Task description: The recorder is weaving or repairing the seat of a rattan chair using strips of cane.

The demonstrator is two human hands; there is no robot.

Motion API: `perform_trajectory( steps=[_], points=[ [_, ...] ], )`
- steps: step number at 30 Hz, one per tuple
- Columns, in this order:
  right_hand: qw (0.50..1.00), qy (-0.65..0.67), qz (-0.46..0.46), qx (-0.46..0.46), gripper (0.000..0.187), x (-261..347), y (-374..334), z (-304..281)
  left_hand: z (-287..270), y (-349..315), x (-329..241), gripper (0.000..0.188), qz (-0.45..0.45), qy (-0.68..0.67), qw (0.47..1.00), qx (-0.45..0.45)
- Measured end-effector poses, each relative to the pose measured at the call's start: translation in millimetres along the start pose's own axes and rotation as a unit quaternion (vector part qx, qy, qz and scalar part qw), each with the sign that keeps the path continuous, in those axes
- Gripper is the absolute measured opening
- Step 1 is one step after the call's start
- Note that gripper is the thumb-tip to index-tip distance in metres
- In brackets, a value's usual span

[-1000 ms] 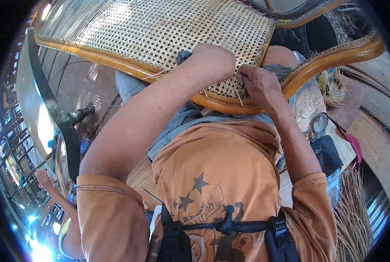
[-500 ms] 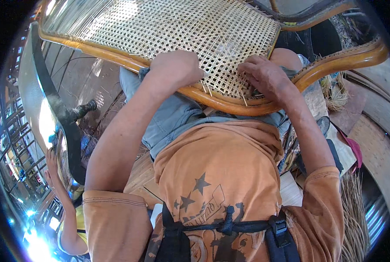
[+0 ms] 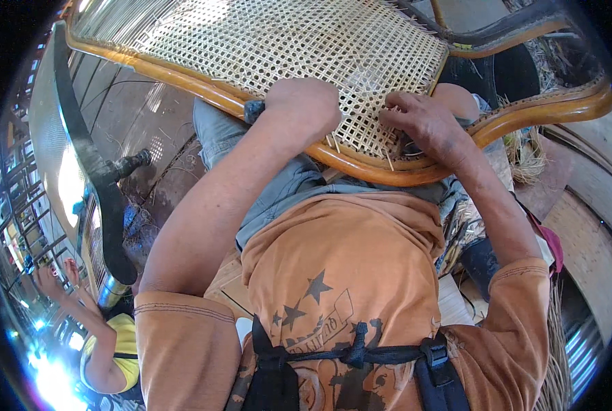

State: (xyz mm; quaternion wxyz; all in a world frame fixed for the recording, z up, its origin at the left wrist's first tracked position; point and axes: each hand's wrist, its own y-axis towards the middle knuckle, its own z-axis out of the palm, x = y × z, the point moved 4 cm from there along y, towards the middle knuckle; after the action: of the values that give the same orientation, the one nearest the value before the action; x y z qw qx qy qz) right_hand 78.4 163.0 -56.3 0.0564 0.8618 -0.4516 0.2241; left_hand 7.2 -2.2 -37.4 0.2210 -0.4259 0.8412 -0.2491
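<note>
A chair frame of varnished wood (image 3: 360, 171) with a woven cane panel (image 3: 285, 48) lies across my lap. My left hand (image 3: 302, 106) is closed in a fist over the weave near the front rail. Out of its thumbless side sticks the dark end of a tool handle (image 3: 253, 111); the working end is hidden. My right hand (image 3: 426, 127) rests on the panel at the right corner, its fingers bent down against the cane. What those fingers hold, if anything, is hidden; something dark shows under the palm. Loose cane ends (image 3: 390, 163) poke out along the near edge.
A second caned piece with a dark frame (image 3: 110, 205) stands at the left. Beyond it sits another person in a yellow top (image 3: 117, 346), arms raised. At the right are a curved wooden arm (image 3: 552, 109), a coil of cane strips (image 3: 525, 161) and a bundle of long strands (image 3: 556, 349).
My left hand has moved right and turned over the weave, hiding the tool's tip. The chair frame has shifted slightly right. The other person's hands have moved off the dark-framed piece.
</note>
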Motion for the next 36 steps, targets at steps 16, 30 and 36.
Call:
perform_trajectory(
  steps=[16, 30, 36],
  points=[
    [0.980, 0.179, -0.009, 0.087, 0.014, -9.3, 13.7, 4.5, 1.0, 5.7, -18.7, 0.026, 0.015, -0.027, 0.998, -0.046],
    [0.983, 0.180, 0.036, 0.020, 0.007, -14.9, 10.5, 3.9, -4.1, 4.1, -7.2, 0.026, 0.023, -0.009, 0.998, -0.053],
    [0.995, 0.053, 0.064, 0.059, 0.008, -11.2, 17.1, 0.0, -8.5, -3.9, 8.0, 0.028, 0.006, 0.002, 0.997, -0.071]
  ],
)
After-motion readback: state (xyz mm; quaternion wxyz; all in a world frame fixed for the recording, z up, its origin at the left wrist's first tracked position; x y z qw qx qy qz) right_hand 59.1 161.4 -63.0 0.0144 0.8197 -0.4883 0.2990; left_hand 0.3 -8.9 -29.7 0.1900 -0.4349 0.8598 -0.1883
